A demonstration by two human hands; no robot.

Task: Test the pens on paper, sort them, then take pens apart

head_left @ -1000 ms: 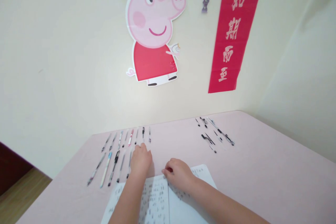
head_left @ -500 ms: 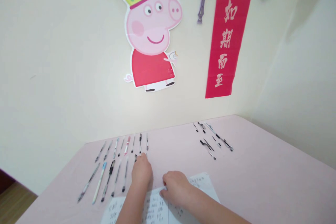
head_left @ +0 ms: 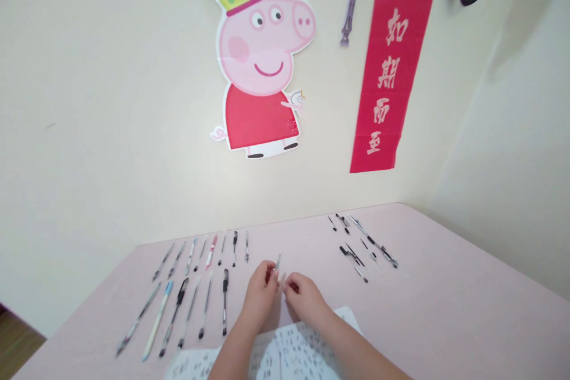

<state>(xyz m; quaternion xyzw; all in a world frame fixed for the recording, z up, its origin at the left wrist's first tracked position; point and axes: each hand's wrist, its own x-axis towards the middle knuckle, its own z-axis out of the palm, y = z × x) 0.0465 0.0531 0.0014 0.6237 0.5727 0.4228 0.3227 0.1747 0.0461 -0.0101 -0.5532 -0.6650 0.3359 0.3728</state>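
Slim pen (head_left: 278,262), one: upright, slightly tilted, pinched in the left hand (head_left: 262,286), just past the notebook. Nearest: open notebook (head_left: 285,351), handwritten pages, partly under both forearms. Right hand (head_left: 305,293): fingers curled, just beside the left and apart from it; whether it grips anything cannot be told. Left of the hands: front row of six pens (head_left: 174,317), one blue-capped. Behind: back row of eight pens (head_left: 211,252). Far right: loose black and clear pen parts (head_left: 370,240), scattered.
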